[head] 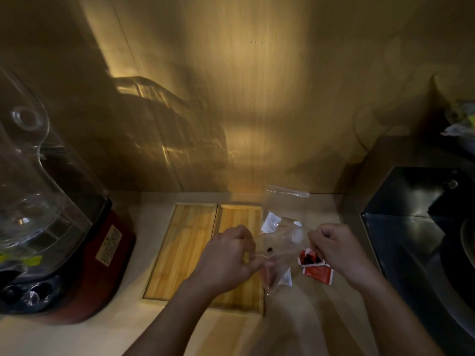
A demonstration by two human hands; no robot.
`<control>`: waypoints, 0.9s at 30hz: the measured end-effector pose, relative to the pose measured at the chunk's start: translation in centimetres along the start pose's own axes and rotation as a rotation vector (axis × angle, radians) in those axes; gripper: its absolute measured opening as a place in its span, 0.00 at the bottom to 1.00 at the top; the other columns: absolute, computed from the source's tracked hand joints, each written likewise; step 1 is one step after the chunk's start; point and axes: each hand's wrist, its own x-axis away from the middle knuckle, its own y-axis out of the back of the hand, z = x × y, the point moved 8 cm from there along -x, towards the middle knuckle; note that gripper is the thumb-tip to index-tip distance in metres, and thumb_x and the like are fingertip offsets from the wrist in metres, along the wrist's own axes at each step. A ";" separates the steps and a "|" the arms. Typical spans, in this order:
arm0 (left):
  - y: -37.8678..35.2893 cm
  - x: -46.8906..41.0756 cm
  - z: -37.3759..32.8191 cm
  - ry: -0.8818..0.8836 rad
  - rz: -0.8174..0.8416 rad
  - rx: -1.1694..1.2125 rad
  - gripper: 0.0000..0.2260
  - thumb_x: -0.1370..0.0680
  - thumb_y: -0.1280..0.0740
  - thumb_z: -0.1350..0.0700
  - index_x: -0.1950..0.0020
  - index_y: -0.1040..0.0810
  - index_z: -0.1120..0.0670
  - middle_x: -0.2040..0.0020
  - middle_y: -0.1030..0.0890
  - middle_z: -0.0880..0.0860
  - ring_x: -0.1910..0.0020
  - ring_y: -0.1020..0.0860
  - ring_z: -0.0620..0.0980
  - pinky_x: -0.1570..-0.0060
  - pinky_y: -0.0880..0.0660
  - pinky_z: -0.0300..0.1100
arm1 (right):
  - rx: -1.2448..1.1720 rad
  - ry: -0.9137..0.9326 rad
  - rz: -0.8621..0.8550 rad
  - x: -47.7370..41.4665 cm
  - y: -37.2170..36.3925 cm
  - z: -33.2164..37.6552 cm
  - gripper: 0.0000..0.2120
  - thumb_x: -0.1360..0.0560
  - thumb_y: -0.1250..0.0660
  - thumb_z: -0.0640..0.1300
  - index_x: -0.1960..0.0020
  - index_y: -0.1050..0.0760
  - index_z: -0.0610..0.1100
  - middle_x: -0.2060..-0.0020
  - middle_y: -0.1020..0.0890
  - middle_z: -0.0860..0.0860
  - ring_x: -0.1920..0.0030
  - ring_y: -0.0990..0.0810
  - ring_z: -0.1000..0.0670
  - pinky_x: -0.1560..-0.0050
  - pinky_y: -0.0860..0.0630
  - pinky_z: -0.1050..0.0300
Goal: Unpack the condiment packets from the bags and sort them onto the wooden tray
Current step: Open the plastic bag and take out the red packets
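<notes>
Both hands pinch 1 clear bag (280,246), stretched crosswise between them just right of the wooden tray (185,250). Left hand (231,255) is closed on the bag's left edge, over the tray's right compartment; right hand (334,250) is closed on its right edge, beside 2 red packets (317,268) on the table (308,317). Both tray compartments look bare.

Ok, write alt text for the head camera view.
Two bare hands, left hand and right hand, stretch a clear plastic bag between them, beside an empty two-compartment wooden tray. Red condiment packets lie under the right hand, a white packet behind the bag, and a red-based blender stands left.
</notes>
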 end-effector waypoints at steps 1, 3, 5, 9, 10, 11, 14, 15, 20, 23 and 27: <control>-0.2 0.1 -0.2 -0.010 0.033 0.001 0.18 0.28 0.36 0.38 0.49 0.20 0.49 0.38 0.28 0.45 0.40 0.28 0.45 0.46 0.33 0.39 | 0.005 -0.011 0.014 0.1 -0.4 0.0 0.19 0.28 0.38 0.39 0.78 0.32 0.45 0.79 0.30 0.50 0.75 0.32 0.53 0.68 0.34 0.55; -1.0 0.2 -0.8 -0.022 0.086 0.075 0.14 0.28 0.34 0.42 0.46 0.21 0.47 0.33 0.33 0.46 0.34 0.33 0.45 0.39 0.33 0.41 | -0.037 -0.011 0.013 0.2 -1.0 0.3 0.20 0.28 0.38 0.38 0.78 0.32 0.45 0.81 0.30 0.52 0.78 0.32 0.56 0.69 0.34 0.55; -1.4 0.2 -1.9 -0.032 0.074 0.202 0.09 0.25 0.34 0.49 0.47 0.21 0.48 0.30 0.36 0.47 0.30 0.36 0.46 0.37 0.33 0.39 | -0.102 0.000 0.009 0.3 -1.5 0.8 0.19 0.28 0.38 0.37 0.78 0.31 0.45 0.81 0.30 0.51 0.78 0.32 0.55 0.71 0.35 0.55; -1.8 -0.4 -2.0 0.019 -0.016 0.371 0.07 0.22 0.37 0.58 0.49 0.20 0.55 0.29 0.35 0.49 0.31 0.34 0.46 0.45 0.37 0.25 | -0.216 0.026 -0.003 0.6 -1.9 1.4 0.17 0.25 0.38 0.39 0.73 0.28 0.45 0.82 0.28 0.54 0.79 0.31 0.58 0.74 0.34 0.61; -1.5 -0.6 -1.9 0.037 -0.043 0.410 0.07 0.22 0.38 0.59 0.49 0.21 0.56 0.30 0.35 0.50 0.34 0.32 0.43 0.49 0.38 0.20 | -0.248 0.027 -0.016 0.7 -1.6 1.4 0.17 0.25 0.38 0.41 0.72 0.28 0.45 0.81 0.28 0.54 0.79 0.32 0.60 0.75 0.34 0.64; -1.1 -0.8 -1.8 0.048 -0.079 0.437 0.07 0.21 0.39 0.59 0.50 0.21 0.57 0.32 0.33 0.49 0.38 0.33 0.40 0.53 0.37 0.17 | -0.294 0.014 -0.027 0.8 -1.3 1.2 0.16 0.25 0.38 0.42 0.71 0.27 0.44 0.80 0.28 0.53 0.79 0.32 0.60 0.76 0.34 0.65; 0.4 -1.5 -2.2 0.014 -0.147 0.446 0.07 0.21 0.40 0.60 0.51 0.23 0.58 0.42 0.31 0.48 0.47 0.33 0.35 0.55 0.38 0.16 | -0.502 -0.114 -0.064 0.8 -0.9 -1.1 0.14 0.25 0.37 0.47 0.67 0.25 0.42 0.77 0.28 0.50 0.78 0.31 0.56 0.74 0.33 0.62; 0.6 -1.7 -2.5 -0.012 -0.149 0.439 0.07 0.21 0.40 0.60 0.52 0.23 0.59 0.45 0.30 0.47 0.51 0.33 0.33 0.55 0.38 0.17 | -0.581 -0.176 -0.092 0.7 -0.9 -2.4 0.14 0.26 0.37 0.48 0.66 0.25 0.43 0.76 0.28 0.50 0.77 0.31 0.54 0.73 0.34 0.60; 1.7 -2.1 -2.7 -0.081 -0.170 0.405 0.05 0.22 0.39 0.63 0.53 0.23 0.59 0.51 0.28 0.48 0.54 0.29 0.36 0.53 0.37 0.20 | -0.781 -0.502 -0.101 1.1 -4.2 -8.5 0.08 0.26 0.36 0.42 0.64 0.25 0.44 0.68 0.26 0.47 0.69 0.29 0.50 0.68 0.35 0.56; 3.0 -1.8 -2.5 -0.105 -0.167 0.466 0.04 0.23 0.37 0.63 0.55 0.23 0.60 0.53 0.26 0.50 0.48 0.26 0.44 0.48 0.34 0.25 | -0.897 -0.600 0.046 1.7 -7.4 -9.9 0.06 0.25 0.38 0.43 0.58 0.24 0.44 0.59 0.23 0.46 0.62 0.26 0.49 0.62 0.33 0.56; 4.1 -1.5 -1.2 0.018 -0.120 0.776 0.06 0.22 0.37 0.59 0.54 0.24 0.61 0.49 0.22 0.59 0.46 0.24 0.55 0.46 0.24 0.50 | -1.116 -0.656 0.150 1.9 -10.1 -9.6 0.06 0.30 0.36 0.48 0.55 0.24 0.47 0.56 0.23 0.46 0.55 0.24 0.48 0.56 0.30 0.55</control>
